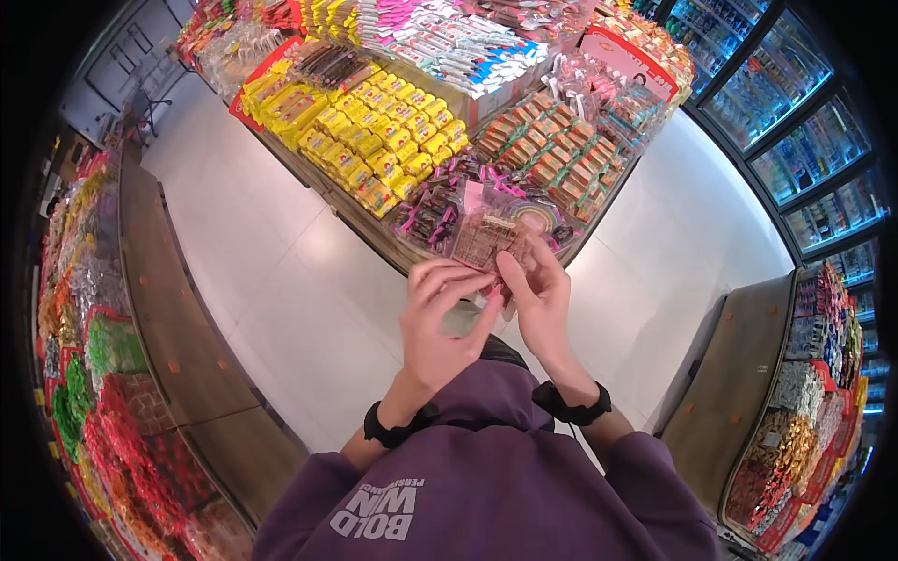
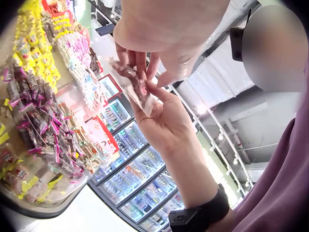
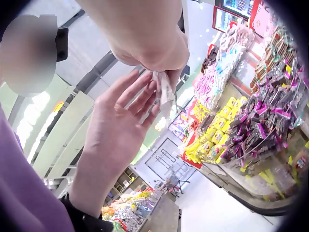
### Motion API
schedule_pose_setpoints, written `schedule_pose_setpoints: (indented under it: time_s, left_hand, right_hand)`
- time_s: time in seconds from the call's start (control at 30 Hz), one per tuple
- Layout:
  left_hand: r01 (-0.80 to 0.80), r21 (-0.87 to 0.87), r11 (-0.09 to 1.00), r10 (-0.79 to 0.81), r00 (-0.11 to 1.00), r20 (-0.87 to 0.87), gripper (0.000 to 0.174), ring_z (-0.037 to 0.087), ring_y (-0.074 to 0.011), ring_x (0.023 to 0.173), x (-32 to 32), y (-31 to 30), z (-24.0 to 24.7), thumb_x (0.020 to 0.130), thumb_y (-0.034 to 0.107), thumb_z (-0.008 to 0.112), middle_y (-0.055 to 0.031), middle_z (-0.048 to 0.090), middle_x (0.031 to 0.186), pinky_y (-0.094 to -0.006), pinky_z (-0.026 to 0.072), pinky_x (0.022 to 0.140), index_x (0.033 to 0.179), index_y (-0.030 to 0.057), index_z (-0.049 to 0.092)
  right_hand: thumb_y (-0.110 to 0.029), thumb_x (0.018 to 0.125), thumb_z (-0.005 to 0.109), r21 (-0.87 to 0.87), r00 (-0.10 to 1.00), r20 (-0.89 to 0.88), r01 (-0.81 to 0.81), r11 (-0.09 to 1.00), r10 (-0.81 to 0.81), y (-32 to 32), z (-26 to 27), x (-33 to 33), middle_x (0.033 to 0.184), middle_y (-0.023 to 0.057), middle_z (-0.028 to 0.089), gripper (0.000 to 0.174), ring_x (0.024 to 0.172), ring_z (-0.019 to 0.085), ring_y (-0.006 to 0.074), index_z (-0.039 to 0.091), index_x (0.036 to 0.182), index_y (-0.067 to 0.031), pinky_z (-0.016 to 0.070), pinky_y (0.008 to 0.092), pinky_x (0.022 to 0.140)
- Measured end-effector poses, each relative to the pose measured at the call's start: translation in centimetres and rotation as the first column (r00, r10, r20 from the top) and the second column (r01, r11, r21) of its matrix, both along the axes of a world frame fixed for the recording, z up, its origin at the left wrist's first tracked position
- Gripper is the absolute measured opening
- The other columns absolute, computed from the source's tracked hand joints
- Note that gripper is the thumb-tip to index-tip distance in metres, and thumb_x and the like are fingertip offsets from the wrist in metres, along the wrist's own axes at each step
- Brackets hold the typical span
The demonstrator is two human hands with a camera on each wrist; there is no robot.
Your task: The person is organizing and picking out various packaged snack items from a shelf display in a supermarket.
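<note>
A small clear plastic packet (image 1: 490, 240) with brownish-pink contents is held up in front of the chest, over the near corner of the candy display. My right hand (image 1: 543, 301) grips its right side, thumb across the face. At the packet's lower edge, my left hand (image 1: 443, 313) pinches with thumb and forefinger, the other fingers fairly straight. In the left wrist view the packet (image 2: 134, 87) sits between both hands' fingertips. The right wrist view shows the packet's pale edge (image 3: 165, 94) beside the fingers of my left hand (image 3: 118, 123); what is inside is hidden there.
Yellow wrapped packs (image 1: 383, 131), orange-brown packs (image 1: 552, 140) and dark sweets with pink wrapper ends (image 1: 430, 213) fill the display ahead. Candy shelves flank me at left (image 1: 140, 411) and right (image 1: 795, 421). Glass-door coolers (image 1: 767, 84) stand at the far right.
</note>
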State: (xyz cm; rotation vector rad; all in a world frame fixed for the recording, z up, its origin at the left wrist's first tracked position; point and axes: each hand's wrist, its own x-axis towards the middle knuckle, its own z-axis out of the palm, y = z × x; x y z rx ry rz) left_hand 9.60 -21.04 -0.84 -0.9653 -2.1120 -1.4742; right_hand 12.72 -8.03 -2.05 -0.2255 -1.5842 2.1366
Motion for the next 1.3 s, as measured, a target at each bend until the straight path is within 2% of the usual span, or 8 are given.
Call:
schedule_pose_setpoints:
  time_s: [0.13,0.27,0.5,0.73,0.87,1.13,1.23,1.3]
  left_hand:
    - [-0.105,0.225,0.969,0.028,0.946,0.322,0.036,0.061,-0.0164,0.091,-0.7,-0.4,0.2,0.076,-0.001,0.080,-0.0053,0.066,0.094,-0.0289,0.0509,0.080,0.109,0.0019,0.066]
    - [0.036,0.506,0.862,-0.457,0.487,0.744,0.033,0.065,-0.0118,0.091,-1.5,0.0,1.0,0.085,-0.002,0.072,-0.0086,0.069,0.104,-0.0259,0.0529,0.078,0.116,-0.0043,0.061]
    - [0.202,0.459,0.865,-0.438,0.752,0.494,0.031,0.063,-0.0139,0.101,-3.4,3.0,-0.9,0.080,-0.006,0.076,-0.0073,0.068,0.103,-0.0288,0.0502,0.090,0.108,-0.0018,0.064]
    - [0.193,0.278,0.941,-0.323,0.758,0.566,0.032,0.062,-0.0135,0.099,-4.3,9.1,-0.5,0.078,-0.005,0.079,-0.0074,0.067,0.105,-0.0301,0.0492,0.092,0.106,-0.0015,0.065]
    - [0.210,0.431,0.877,-0.461,0.619,0.636,0.041,0.064,-0.0127,0.101,-3.5,14.4,-0.2,0.085,0.000,0.074,-0.0086,0.067,0.109,-0.0281,0.0527,0.087,0.121,-0.0035,0.056]
    - [0.065,0.479,0.876,-0.415,0.609,0.676,0.035,0.065,-0.0101,0.092,-3.1,22.7,-0.3,0.089,0.003,0.071,-0.0098,0.067,0.107,-0.0228,0.0528,0.077,0.120,-0.0046,0.056]
    - [-0.115,0.289,0.950,-0.153,0.636,0.756,0.035,0.065,-0.0086,0.084,-2.1,24.7,0.4,0.087,0.001,0.072,-0.0109,0.067,0.105,-0.0219,0.0513,0.070,0.118,-0.0038,0.057]
    - [-0.158,0.228,0.961,-0.015,0.792,0.610,0.033,0.064,-0.0079,0.078,-1.6,25.9,-0.1,0.085,0.000,0.073,-0.0100,0.066,0.101,-0.0213,0.0499,0.067,0.115,-0.0034,0.060]
  right_hand:
    - [-0.009,0.098,0.061,-0.025,0.994,0.069,-0.088,0.996,0.090,0.9,1.1,0.6,0.098,0.0024,0.067,0.034,0.073,0.060,0.0033,0.051,0.129,0.0017,0.0432,0.0165,0.058]
    - [-0.004,0.096,0.063,-0.063,0.993,0.057,-0.095,0.993,0.099,1.6,1.7,0.3,0.100,0.0029,0.065,0.031,0.083,0.061,0.0070,0.051,0.124,-0.0002,0.0469,0.0189,0.062]
    - [0.008,0.084,0.071,0.216,0.970,-0.119,-0.183,0.959,0.212,6.5,0.7,-0.8,0.114,0.0073,0.063,0.032,0.107,0.061,0.0156,0.058,0.113,-0.0004,0.0493,0.0306,0.091]
    - [0.003,0.083,0.073,0.404,0.970,-0.010,-0.219,0.888,0.244,14.0,1.9,-1.0,0.105,0.0057,0.067,0.031,0.101,0.063,0.0141,0.063,0.111,-0.0023,0.0497,0.0290,0.089]
    - [-0.007,0.087,0.075,0.042,0.966,0.028,-0.257,0.966,0.256,18.4,2.5,-1.4,0.102,0.0046,0.066,0.042,0.091,0.062,0.0085,0.055,0.123,-0.0010,0.0513,0.0243,0.079]
    - [-0.007,0.085,0.076,-0.092,0.963,0.038,-0.262,0.961,0.267,25.6,2.2,-2.2,0.109,0.0125,0.068,0.053,0.098,0.066,0.0155,0.045,0.127,-0.0010,0.0536,0.0294,0.080]
    - [-0.011,0.083,0.078,0.578,0.993,-0.043,0.112,0.808,-0.107,27.4,1.7,-2.6,0.119,0.0143,0.065,0.059,0.109,0.063,0.0207,0.045,0.131,-0.0001,0.0537,0.0333,0.082]
    - [-0.012,0.082,0.077,0.772,0.994,-0.108,0.081,0.630,0.004,28.5,1.7,-2.4,0.124,0.0140,0.063,0.063,0.114,0.061,0.0229,0.045,0.134,-0.0007,0.0533,0.0350,0.083]
